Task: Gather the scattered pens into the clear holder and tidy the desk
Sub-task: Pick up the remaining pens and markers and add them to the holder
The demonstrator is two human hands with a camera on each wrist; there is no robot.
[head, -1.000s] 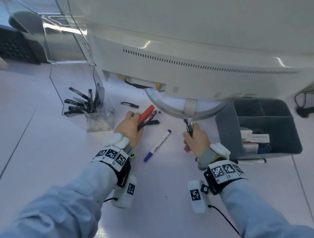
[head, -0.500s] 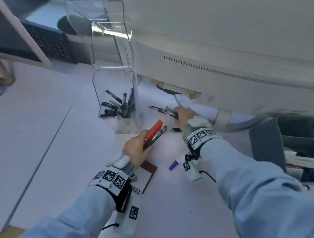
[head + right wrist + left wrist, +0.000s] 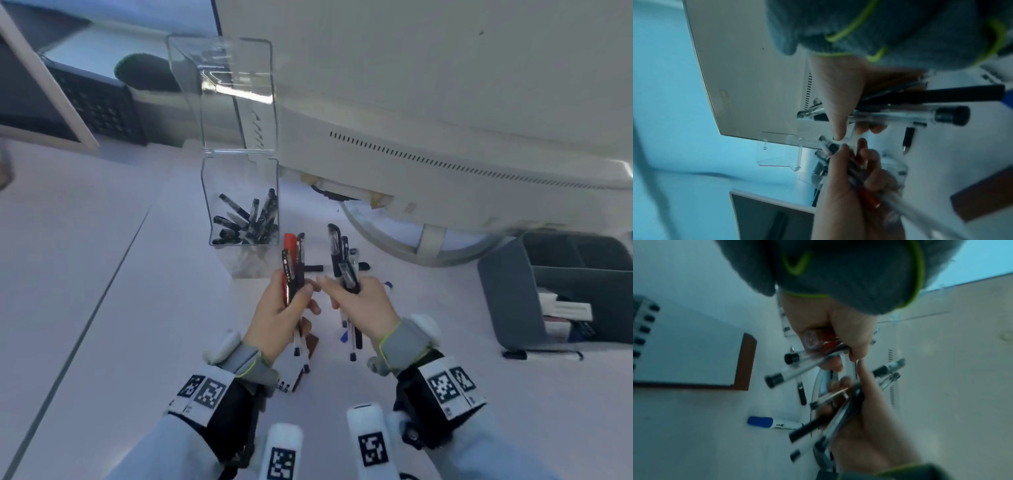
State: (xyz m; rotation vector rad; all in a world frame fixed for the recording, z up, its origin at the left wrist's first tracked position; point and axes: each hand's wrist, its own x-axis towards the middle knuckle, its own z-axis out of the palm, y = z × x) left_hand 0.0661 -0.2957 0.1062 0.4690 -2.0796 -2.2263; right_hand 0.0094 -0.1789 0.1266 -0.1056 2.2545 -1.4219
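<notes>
The clear holder (image 3: 239,219) stands open on the white desk with several black pens inside. Just in front of it my left hand (image 3: 291,301) grips a red marker (image 3: 290,244) and black pens, upright. My right hand (image 3: 346,294) grips its own bundle of black pens (image 3: 342,260) beside it, the fingertips of both hands almost touching. In the left wrist view a blue-capped marker (image 3: 760,421) lies on the desk below the hands. A loose black pen (image 3: 313,268) lies between the holder and the hands.
A large white monitor (image 3: 445,102) overhangs the desk, its curved stand (image 3: 428,246) behind the hands. At the right are a grey organizer (image 3: 507,291) and a pen (image 3: 544,354). A brown-edged notepad (image 3: 694,353) lies under my left hand. A black keyboard (image 3: 99,106) sits far left.
My right hand has left the monitor foot with more black pens and come back beside my left hand. Both bundles now stand upright before the holder.
</notes>
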